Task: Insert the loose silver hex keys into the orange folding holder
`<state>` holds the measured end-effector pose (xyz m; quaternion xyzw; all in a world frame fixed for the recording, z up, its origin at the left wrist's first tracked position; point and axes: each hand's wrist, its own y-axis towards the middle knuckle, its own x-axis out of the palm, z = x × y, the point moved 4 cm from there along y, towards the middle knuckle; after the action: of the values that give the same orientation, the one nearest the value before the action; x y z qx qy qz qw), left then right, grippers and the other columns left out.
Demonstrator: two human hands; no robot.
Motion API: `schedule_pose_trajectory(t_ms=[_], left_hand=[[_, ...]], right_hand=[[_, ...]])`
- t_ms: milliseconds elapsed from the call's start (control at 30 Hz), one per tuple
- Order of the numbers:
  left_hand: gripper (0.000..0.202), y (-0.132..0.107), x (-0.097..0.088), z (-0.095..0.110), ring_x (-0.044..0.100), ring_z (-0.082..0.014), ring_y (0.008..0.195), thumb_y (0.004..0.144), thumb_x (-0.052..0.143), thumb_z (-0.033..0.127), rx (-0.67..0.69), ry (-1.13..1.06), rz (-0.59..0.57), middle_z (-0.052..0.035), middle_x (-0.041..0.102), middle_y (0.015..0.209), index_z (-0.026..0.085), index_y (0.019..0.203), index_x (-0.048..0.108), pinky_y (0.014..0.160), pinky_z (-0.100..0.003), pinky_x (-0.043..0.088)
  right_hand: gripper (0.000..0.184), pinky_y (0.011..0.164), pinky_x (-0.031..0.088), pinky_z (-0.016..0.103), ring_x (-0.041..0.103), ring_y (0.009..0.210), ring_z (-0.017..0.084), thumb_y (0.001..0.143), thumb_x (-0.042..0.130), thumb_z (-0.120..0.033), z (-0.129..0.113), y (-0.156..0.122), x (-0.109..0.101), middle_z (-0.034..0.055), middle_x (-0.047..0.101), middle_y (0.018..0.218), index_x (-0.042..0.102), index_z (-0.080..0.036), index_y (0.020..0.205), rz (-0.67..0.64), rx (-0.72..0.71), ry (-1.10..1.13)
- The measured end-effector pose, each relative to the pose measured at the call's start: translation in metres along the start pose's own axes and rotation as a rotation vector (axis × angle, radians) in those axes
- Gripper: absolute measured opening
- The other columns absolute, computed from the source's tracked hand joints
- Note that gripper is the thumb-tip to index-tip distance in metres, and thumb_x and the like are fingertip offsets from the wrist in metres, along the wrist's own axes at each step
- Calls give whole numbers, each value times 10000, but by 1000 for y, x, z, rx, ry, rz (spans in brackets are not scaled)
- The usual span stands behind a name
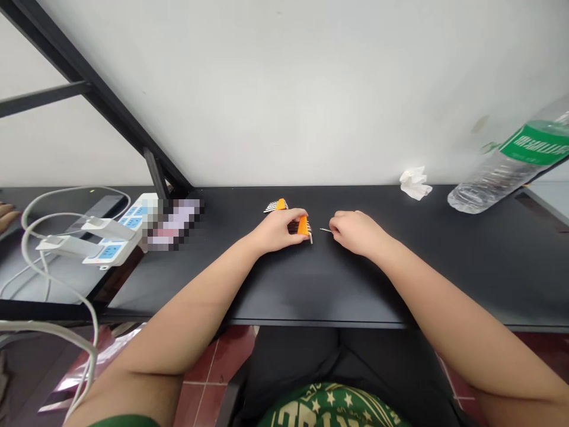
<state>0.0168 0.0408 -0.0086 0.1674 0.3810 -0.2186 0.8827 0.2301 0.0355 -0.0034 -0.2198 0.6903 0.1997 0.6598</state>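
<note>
My left hand (281,228) is closed around a small orange holder with a row of thin metal pieces (303,226), resting on the black table (311,279). A second orange piece with white teeth (276,206) lies just behind that hand. My right hand (353,231) sits a little to the right, its fingers pinched on a thin metal pin (326,230) that points toward the holder. The two hands are a short gap apart.
A crumpled white tissue (415,182) lies at the back right by the wall. A plastic water bottle (511,163) with a green label stands at the far right. A white power strip (113,234) with plugs and white cables sits on the left, beside a black metal frame (102,95).
</note>
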Motion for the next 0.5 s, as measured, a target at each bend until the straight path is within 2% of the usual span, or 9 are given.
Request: schedule_pose_trajectory(t_ms=[300, 500], left_hand=[[451, 0, 1, -1, 722, -219, 989, 792, 763, 350, 3, -18, 16, -29, 749, 1089, 230, 1215, 662, 902, -370, 615], [458, 0, 1, -3, 727, -228, 999, 803, 762, 359, 43, 13, 24, -39, 753, 1122, 225, 1228, 657, 894, -377, 617]], right_hand=[[219, 698, 354, 342, 644, 793, 205, 976, 501, -127, -2, -2, 1, 87, 693, 963, 685, -179, 869, -53, -29, -61], [138, 600, 318, 314, 574, 699, 185, 863, 593, -121, -7, -6, -3, 74, 676, 900, 593, -193, 746, -92, 29, 75]])
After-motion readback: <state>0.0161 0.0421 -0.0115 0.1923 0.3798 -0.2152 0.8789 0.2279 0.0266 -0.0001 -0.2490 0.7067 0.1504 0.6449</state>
